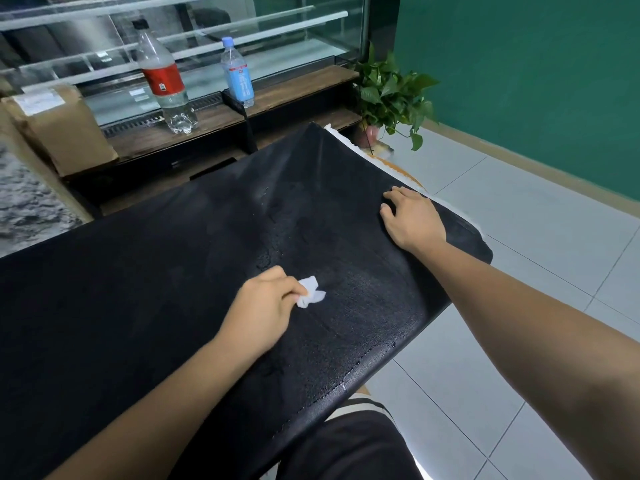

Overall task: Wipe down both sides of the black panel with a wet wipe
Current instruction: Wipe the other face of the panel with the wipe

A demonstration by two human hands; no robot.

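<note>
A large black panel [156,271] with a grained, leather-like face lies flat across my lap and fills the middle of the view. Wet streaks and droplets shine down its centre and along its near right edge. My left hand [263,310] pinches a small crumpled white wet wipe [311,292] and holds it against the panel's surface. My right hand [410,216] rests on the panel near its far right edge, fingers spread and slightly bent. White backing shows along that far right edge.
Behind the panel stands a wooden counter [284,91] with a red-labelled bottle [162,77], a blue-labelled bottle [239,72] and a cardboard box [59,126]. A potted plant [388,95] sits at the right by the green wall. Grey floor tiles [519,271] lie to the right.
</note>
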